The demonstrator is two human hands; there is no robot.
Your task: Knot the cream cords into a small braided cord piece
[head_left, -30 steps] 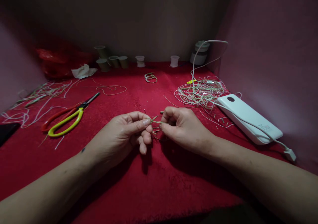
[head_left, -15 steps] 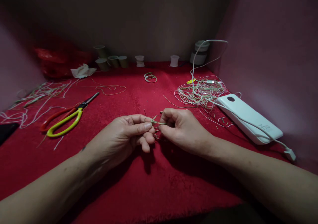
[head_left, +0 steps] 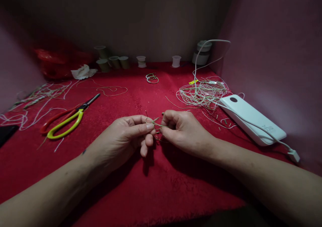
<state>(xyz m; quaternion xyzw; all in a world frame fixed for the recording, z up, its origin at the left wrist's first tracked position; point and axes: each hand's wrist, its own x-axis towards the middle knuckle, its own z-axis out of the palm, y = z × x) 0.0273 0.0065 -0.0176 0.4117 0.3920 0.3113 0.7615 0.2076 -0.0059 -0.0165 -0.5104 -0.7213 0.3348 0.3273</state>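
My left hand (head_left: 128, 133) and my right hand (head_left: 182, 129) meet over the red cloth (head_left: 156, 186) at the middle of the table. Both pinch a small knotted piece of thin green-beige cord (head_left: 156, 123) between thumb and forefinger. Short cord ends stick out between the fingertips. The other fingers of both hands are curled, and the left hand's lower fingers hang down toward the cloth.
Scissors with red and yellow handles (head_left: 65, 119) lie at the left. A tangle of pale cord (head_left: 201, 93) and a white power bank (head_left: 251, 119) with a cable sit at the right. Spools (head_left: 113, 62) line the back wall. Loose cords (head_left: 37, 99) lie far left, with a small cord ring (head_left: 152, 78) behind.
The hands have drawn slightly closer together, shortening the visible stretch of cord between the fingertips. Everything else on the cloth is unmoved.
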